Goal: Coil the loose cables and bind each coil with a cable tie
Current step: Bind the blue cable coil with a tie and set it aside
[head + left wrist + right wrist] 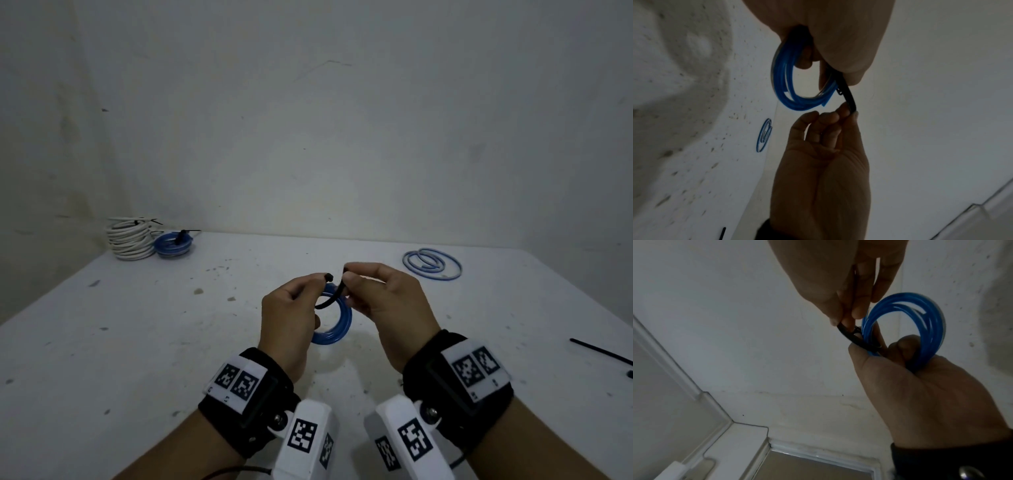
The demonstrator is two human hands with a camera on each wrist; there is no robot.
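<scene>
A small blue cable coil (pixel 334 323) hangs between my hands above the table. My left hand (pixel 322 281) grips the coil (pixel 920 324) with curled fingers and also holds the head end of a black cable tie (pixel 334 296). The tie (pixel 855 339) loops through the coil. My right hand (pixel 346 274) pinches the tie's other end between thumb and fingertips (pixel 851 112). In the left wrist view the tie (pixel 849 95) runs from my left hand (pixel 828 40) down to my right hand (pixel 822 162).
A white coil (pixel 132 240) and a blue coil (pixel 173 244), each with a black tie, sit at the table's far left. A loose blue cable (pixel 431 264) lies at the far right. A spare black tie (pixel 599 351) lies near the right edge of the white table (pixel 137 342).
</scene>
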